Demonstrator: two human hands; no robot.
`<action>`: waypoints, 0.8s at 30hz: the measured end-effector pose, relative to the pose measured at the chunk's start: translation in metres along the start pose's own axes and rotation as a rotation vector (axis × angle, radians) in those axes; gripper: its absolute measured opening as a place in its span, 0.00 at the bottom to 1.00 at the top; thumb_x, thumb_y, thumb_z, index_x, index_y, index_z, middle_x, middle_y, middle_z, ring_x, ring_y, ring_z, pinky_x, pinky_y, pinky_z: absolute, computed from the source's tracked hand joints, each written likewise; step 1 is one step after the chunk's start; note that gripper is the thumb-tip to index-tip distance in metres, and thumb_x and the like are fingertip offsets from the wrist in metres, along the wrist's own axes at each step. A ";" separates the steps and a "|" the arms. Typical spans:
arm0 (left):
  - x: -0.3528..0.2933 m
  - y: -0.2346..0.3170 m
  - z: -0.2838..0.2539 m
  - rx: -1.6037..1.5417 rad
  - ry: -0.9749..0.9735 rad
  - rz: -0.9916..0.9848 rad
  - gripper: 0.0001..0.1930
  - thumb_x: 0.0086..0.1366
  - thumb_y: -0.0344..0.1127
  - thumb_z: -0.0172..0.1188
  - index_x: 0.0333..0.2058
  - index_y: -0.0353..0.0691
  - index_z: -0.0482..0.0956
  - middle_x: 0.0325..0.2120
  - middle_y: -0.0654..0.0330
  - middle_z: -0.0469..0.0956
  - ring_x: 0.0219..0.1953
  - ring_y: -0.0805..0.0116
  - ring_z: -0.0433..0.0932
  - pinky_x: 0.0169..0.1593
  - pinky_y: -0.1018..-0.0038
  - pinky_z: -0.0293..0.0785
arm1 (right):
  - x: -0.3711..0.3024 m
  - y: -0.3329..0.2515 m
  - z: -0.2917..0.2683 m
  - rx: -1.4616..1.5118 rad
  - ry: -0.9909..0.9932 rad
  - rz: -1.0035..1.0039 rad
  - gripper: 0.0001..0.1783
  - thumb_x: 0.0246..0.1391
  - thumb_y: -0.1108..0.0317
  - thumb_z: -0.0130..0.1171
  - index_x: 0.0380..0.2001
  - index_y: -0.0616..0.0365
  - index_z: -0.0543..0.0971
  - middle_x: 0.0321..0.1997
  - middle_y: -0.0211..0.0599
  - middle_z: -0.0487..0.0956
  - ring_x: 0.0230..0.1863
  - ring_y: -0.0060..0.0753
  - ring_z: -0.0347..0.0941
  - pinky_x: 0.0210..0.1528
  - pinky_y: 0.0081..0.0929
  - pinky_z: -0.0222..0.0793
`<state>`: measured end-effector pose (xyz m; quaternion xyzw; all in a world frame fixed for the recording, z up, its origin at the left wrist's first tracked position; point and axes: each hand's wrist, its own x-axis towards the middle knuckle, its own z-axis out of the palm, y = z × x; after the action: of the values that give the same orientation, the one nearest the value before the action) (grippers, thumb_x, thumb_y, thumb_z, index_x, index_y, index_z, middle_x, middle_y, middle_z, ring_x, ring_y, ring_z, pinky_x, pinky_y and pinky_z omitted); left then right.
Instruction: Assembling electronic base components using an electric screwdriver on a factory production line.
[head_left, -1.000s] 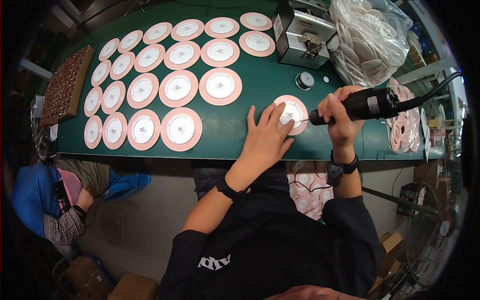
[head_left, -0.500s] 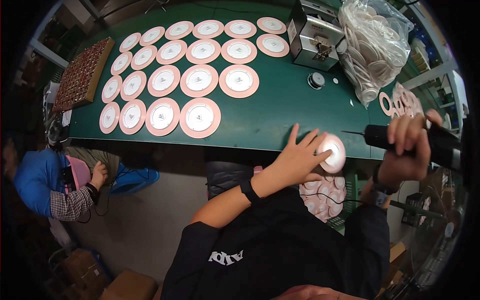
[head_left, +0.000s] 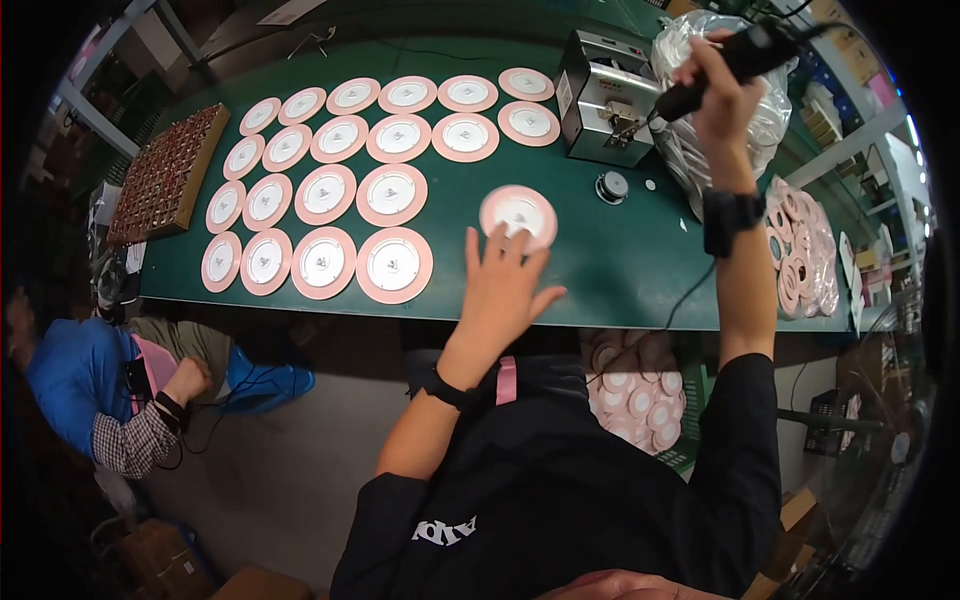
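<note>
My left hand has its fingers spread, with the fingertips lying on a pink-rimmed disc with a white centre. That disc is slightly blurred on the green table. Farther right, my right hand is wrapped round a black electric screwdriver. Its bit points down and left at the front of a metal screw feeder, close to the small mechanism there; whether it touches cannot be made out. Left of my left hand, several similar discs lie in rows.
A green basket of pink discs stands below the table's front edge. Behind the screwdriver is a clear bag of white parts. Pink rings lie at the right; a round metal part sits near the feeder. A person sits at the left.
My left hand has left the disc at the front edge, now gone from there, and drawn the third row's end disc rightward and nearer. The screwdriver has moved up and left to the feeder.
</note>
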<state>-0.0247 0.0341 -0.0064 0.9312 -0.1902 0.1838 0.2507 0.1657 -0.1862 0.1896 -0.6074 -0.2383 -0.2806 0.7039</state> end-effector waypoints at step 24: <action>0.021 -0.005 0.016 -0.165 0.013 -0.041 0.19 0.59 0.43 0.70 0.50 0.52 0.84 0.62 0.56 0.70 0.65 0.52 0.65 0.68 0.34 0.49 | -0.160 -0.007 0.020 0.253 -0.285 0.234 0.15 0.59 0.81 0.55 0.47 0.60 0.64 0.22 0.33 0.68 0.17 0.24 0.63 0.24 0.30 0.67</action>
<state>-0.0003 0.0239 -0.0119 0.9100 -0.1838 0.1682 0.3314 0.0441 -0.1506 0.0896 -0.5714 -0.2965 -0.0764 0.7615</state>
